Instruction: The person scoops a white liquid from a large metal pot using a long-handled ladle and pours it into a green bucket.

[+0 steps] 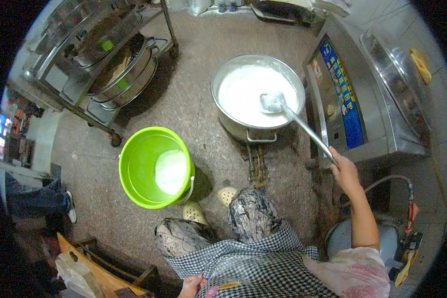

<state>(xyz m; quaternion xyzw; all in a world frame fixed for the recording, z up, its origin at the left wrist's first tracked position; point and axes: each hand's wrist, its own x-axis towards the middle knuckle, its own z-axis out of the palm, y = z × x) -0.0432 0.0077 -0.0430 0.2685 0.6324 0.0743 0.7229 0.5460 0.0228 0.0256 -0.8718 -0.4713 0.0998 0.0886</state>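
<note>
My right hand (345,172) grips the long metal handle of a ladle (308,128). The ladle's broad head lies at the surface of a white liquid (242,87), which looks milky and fills much of a large steel stockpot (261,136). Left of the pot, a lime-green plastic bucket (134,164) stands on the floor with some white liquid at its bottom; its wire handle hangs down on the right. My left hand (193,285) is at the lower edge of the view, against my black-and-white checked apron (246,266). Its fingers are partly hidden.
A metal rack (100,128) on casters holds steel pans (132,80) at upper left. Close right of the pot is a stainless-steel appliance (380,126). A grey gas cylinder (361,242) with a hose stands by my right arm. A wooden board (93,273) is lower left; another person's leg (37,197) shows far left.
</note>
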